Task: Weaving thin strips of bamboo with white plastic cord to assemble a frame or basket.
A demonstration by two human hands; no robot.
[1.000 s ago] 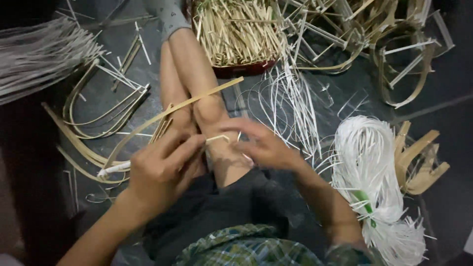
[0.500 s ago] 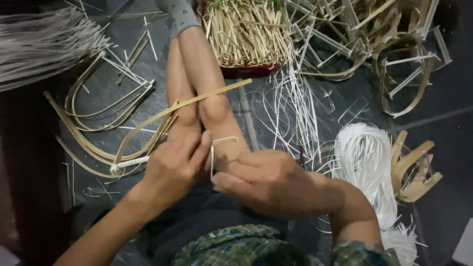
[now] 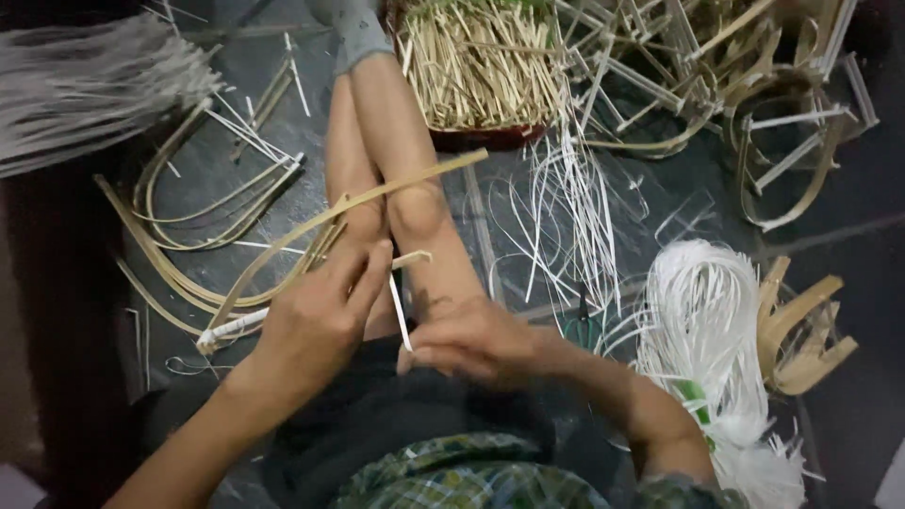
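Note:
My left hand (image 3: 316,320) grips a bundle of curved bamboo strips (image 3: 311,231) over my knees, with the index finger pressed on a short stick end (image 3: 415,256). A white plastic strand (image 3: 400,311) runs down from that finger to my right hand (image 3: 476,341), which pinches its lower end over my lap. A white binding (image 3: 236,325) wraps the strips' left end. My bare legs (image 3: 396,160) stretch forward on the dark floor.
A reddish basket of short bamboo sticks (image 3: 481,71) stands beyond my feet. Loose white strands (image 3: 575,207) lie to the right, next to a thick white bundle (image 3: 702,320). Bent bamboo frames (image 3: 782,123) pile at the top right, curved strips (image 3: 217,198) at the left.
My right hand has pulled the white strand down and toward my lap, away from the strips. My left hand keeps its hold on the curved bundle and has barely moved.

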